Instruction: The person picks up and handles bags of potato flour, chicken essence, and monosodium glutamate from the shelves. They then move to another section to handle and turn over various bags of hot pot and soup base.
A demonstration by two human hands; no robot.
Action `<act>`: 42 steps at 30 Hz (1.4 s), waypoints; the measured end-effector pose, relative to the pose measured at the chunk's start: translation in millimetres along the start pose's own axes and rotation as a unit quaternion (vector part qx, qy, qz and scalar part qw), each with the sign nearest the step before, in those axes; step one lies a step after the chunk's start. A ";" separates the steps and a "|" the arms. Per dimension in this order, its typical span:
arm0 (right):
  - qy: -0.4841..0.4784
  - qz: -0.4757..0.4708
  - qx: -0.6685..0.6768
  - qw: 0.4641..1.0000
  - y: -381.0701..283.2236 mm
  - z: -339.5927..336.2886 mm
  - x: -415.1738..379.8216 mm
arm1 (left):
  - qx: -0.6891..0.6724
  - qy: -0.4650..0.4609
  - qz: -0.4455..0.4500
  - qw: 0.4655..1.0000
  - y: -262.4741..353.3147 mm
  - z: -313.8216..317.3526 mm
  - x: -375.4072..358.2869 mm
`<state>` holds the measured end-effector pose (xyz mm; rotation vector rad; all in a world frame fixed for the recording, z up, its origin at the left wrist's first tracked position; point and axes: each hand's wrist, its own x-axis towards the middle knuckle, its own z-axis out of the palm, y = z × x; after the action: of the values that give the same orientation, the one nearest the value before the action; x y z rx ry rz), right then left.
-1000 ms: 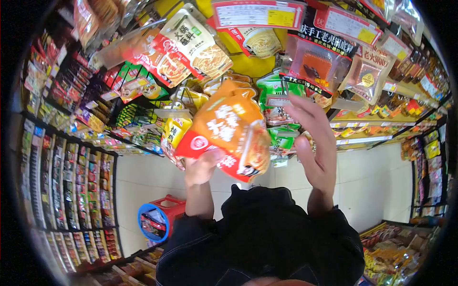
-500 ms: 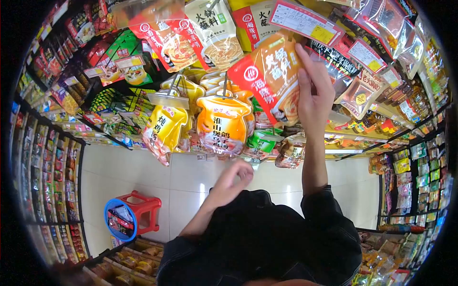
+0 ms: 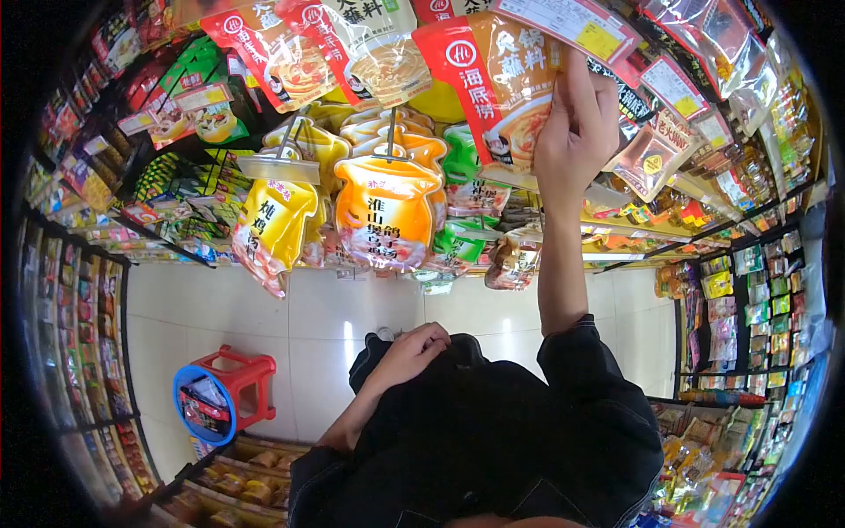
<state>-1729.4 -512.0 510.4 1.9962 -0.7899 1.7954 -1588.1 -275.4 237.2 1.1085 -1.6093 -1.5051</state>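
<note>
My right hand (image 3: 576,132) is raised to the shelf and grips the right edge of a red and brown hotpot dipping sauce packet (image 3: 502,97). The packet's top right reaches up beside a price tag (image 3: 572,28). Similar sauce packets (image 3: 273,57) hang to its left. Below them hang an orange soup packet (image 3: 387,211) and a yellow soup packet (image 3: 275,220) on metal hooks. Low in front of my dark clothing, my left hand (image 3: 412,354) has its fingers curled together, with nothing seen in them.
A red stool (image 3: 255,387) with a blue basin (image 3: 189,418) holding packets stands on the tiled floor at the left. Packed shelves (image 3: 79,326) line the left side, and more racks (image 3: 761,317) stand at the right. Shelf goods (image 3: 242,480) lie close behind me.
My right hand has lifted the sauce packet up toward the shelf's price tag. My left hand has dropped closer to my body and its fingers have closed up. The view has shifted slightly.
</note>
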 end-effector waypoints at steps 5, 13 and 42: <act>-0.007 -0.019 -0.011 1.000 5.8 7.3 6.3 | -0.017 0.028 -0.042 0.999 -29.0 -10.7 -1.5; -0.061 0.019 -0.033 0.997 17.1 22.0 10.9 | -0.064 0.183 -0.145 0.970 -85.7 -39.8 -23.4; 0.011 0.175 -0.102 0.979 15.7 -127.9 -43.7 | -0.098 0.300 -0.282 0.906 -454.3 2.7 -199.7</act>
<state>-1842.5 -441.1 483.9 1.7854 -1.3296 1.8238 -1442.5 -83.5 -196.6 1.7959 -0.7276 -1.4104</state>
